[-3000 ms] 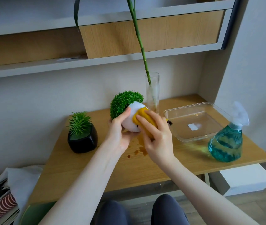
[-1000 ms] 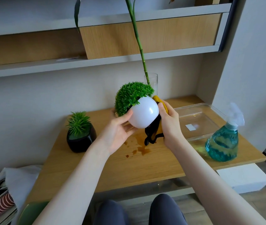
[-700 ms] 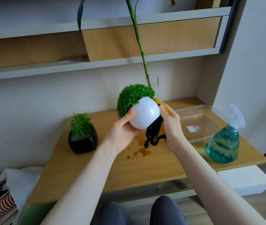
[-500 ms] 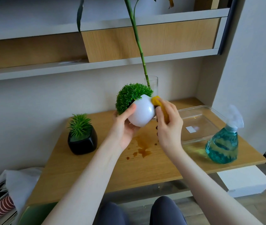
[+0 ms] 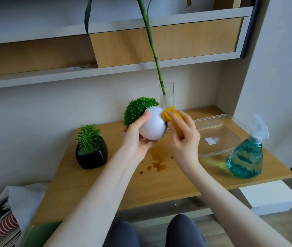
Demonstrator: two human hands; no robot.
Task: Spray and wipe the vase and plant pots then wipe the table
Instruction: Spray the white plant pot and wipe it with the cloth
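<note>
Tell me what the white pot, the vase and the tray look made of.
White pot: smooth, glossy, probably glazed ceramic or plastic, given its soft sheen. Vase: clear glass by the look; the stem shows through. Tray: see-through, likely clear plastic, possibly glass; the table shows through it.

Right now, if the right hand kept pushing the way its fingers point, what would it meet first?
The right hand points up-left, pressing the yellow cloth on the white pot held by the left hand. It meets the pot first; the glass vase seems behind, depth unclear.
</note>
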